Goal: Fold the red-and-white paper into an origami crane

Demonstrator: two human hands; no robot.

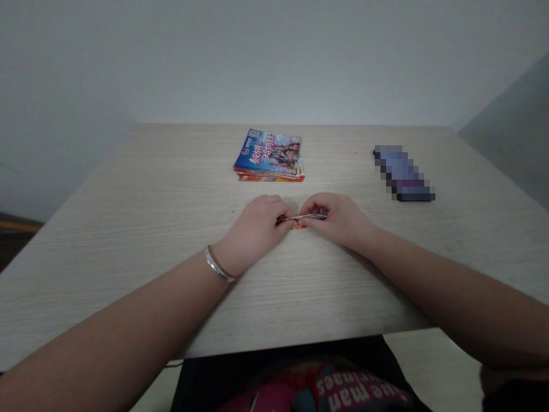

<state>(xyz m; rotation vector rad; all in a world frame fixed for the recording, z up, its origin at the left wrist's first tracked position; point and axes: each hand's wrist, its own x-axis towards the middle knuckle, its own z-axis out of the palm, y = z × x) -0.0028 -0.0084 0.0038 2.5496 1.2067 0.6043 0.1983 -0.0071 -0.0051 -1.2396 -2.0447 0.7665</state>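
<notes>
Both hands meet near the middle of the table, pinching a small folded piece of printed paper [299, 224] between thumbs and fingers. My left hand [261, 226], with a silver bracelet on its wrist, grips the paper's left end. At the right end, my right hand [338, 220] is closed on the same paper. The paper looks narrow and is seen nearly edge-on, with red and yellow print below. Much of it is hidden by the fingers. Just beyond my hands lies a stack of colourful printed leaflets [270, 153], the top one blue.
A dark phone-like object [404, 173], blurred by pixelation, lies at the right of the light wood-grain table [150, 189]. A pale wall [274, 63] rises behind the table's far edge. The near edge runs close to my lap.
</notes>
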